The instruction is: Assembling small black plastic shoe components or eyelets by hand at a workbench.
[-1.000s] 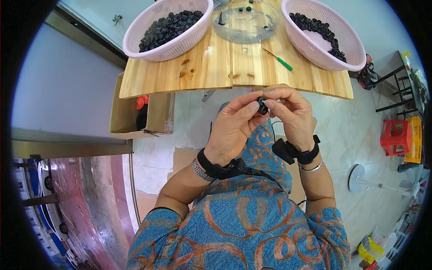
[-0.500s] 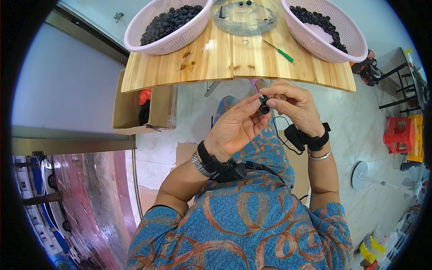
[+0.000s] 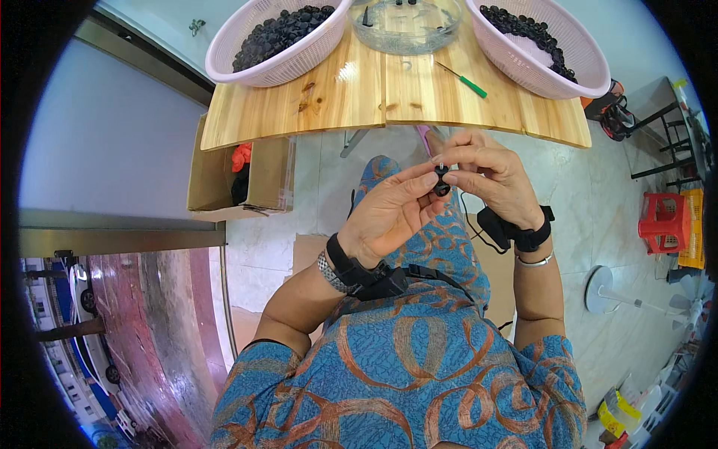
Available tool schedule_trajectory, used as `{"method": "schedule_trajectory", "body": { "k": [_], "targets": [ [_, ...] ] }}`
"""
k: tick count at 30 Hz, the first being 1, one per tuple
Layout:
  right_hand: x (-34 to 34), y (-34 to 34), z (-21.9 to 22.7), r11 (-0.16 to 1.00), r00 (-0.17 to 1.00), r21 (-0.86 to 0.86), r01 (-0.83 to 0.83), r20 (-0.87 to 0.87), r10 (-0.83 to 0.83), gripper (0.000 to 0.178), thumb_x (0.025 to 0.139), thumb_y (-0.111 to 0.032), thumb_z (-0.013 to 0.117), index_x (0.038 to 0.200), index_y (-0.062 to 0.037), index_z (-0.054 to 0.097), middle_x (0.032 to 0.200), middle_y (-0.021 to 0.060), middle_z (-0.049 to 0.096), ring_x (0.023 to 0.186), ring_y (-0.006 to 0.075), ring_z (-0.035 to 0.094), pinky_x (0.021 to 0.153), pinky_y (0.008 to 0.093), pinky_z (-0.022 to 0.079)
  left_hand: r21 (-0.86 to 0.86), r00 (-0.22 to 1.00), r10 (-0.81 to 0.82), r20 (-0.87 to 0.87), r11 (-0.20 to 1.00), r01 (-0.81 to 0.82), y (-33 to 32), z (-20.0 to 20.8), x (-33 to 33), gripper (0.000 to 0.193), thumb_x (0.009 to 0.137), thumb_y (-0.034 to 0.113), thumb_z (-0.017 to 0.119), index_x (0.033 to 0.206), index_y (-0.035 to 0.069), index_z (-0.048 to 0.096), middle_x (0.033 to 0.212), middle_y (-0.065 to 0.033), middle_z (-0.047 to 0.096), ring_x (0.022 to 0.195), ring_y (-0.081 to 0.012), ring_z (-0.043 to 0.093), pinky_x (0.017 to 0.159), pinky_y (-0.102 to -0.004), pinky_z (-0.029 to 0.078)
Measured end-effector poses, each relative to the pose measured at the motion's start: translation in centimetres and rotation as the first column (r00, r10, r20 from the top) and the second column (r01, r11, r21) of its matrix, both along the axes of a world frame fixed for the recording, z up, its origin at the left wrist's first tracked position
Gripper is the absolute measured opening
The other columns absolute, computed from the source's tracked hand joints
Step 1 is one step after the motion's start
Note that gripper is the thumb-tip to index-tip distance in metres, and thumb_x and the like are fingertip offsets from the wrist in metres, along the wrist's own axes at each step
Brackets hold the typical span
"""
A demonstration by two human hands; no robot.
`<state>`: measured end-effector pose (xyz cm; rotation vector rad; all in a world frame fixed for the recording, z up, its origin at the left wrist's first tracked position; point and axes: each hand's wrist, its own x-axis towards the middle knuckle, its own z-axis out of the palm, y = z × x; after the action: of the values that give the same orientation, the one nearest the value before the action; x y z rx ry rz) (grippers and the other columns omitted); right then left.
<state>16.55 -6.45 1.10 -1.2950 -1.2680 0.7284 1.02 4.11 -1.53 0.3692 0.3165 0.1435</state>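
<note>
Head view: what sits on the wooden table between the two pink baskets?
A clear round dish sits between the left basket and the right basket. A green-handled tool lies on the wooden table before it.

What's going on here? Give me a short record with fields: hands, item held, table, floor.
hands: left hand and right hand meet in front of the person, below the table edge
item held: small black part pinched between the fingertips of both hands
table: wooden table with two pink baskets of black pieces, a clear dish, a green-handled tool
floor: open cardboard box by the table
</note>
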Motion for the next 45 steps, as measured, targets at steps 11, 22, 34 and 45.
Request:
{"method": "schedule_trajectory", "body": {
  "k": [11, 22, 34, 45],
  "targets": [
    [-2.1, -2.4, -0.5, 0.969, 0.924, 0.149, 0.199, -0.358, -0.135, 0.021, 0.077, 0.005, 0.061, 0.099, 0.0017, 0.059, 0.101, 0.0109, 0.060, 0.067, 0.0069, 0.057, 0.057, 0.0176, 0.048, 0.012, 0.996, 0.060, -0.059, 0.998, -0.059, -1.3, -0.4, -1.9, 0.021, 0.091, 0.015, 0.050, 0.111, 0.007, 0.052, 0.093, -0.0045, 0.056, 0.081, -0.0138, 0.056, 0.070, -0.0226, 0.050],
    [-2.8, -4.8, -1.7, 0.893, 0.766, 0.408, 0.190, -0.631, 0.125, 0.021, 0.079, 0.002, 0.059, 0.100, 0.0015, 0.056, 0.096, 0.0146, 0.060, 0.075, 0.0138, 0.059, 0.061, 0.0241, 0.051, 0.038, 0.996, 0.085, -0.029, 0.996, -0.084, -3.0, -0.2, -3.3, 0.023, 0.090, 0.014, 0.051, 0.109, 0.001, 0.052, 0.098, -0.0079, 0.058, 0.086, -0.0138, 0.058, 0.074, -0.0201, 0.052],
    [-3.9, -6.4, -1.7, 0.877, 0.715, 0.451, 0.167, -0.667, 0.207, 0.024, 0.081, 0.000, 0.058, 0.106, 0.0017, 0.056, 0.099, 0.0150, 0.060, 0.080, 0.0149, 0.060, 0.067, 0.0238, 0.051, 0.084, 0.993, 0.106, 0.059, 0.990, -0.110, -3.8, 0.7, -4.2, 0.024, 0.088, 0.002, 0.048, 0.112, -0.002, 0.050, 0.106, -0.0144, 0.058, 0.097, -0.0179, 0.059, 0.082, -0.0228, 0.051],
    [-4.0, -7.7, -1.2, 0.869, 0.732, 0.479, 0.123, -0.635, 0.246, 0.024, 0.081, -0.001, 0.058, 0.105, -0.0002, 0.055, 0.096, 0.0148, 0.057, 0.073, 0.0151, 0.058, 0.066, 0.0247, 0.052, 0.194, 0.989, 0.104, 0.106, 0.973, -0.123, -4.2, 0.8, -3.6, 0.025, 0.087, 0.000, 0.049, 0.111, -0.001, 0.051, 0.107, -0.0127, 0.058, 0.098, -0.0180, 0.058, 0.085, -0.0237, 0.050]
  ]
}}
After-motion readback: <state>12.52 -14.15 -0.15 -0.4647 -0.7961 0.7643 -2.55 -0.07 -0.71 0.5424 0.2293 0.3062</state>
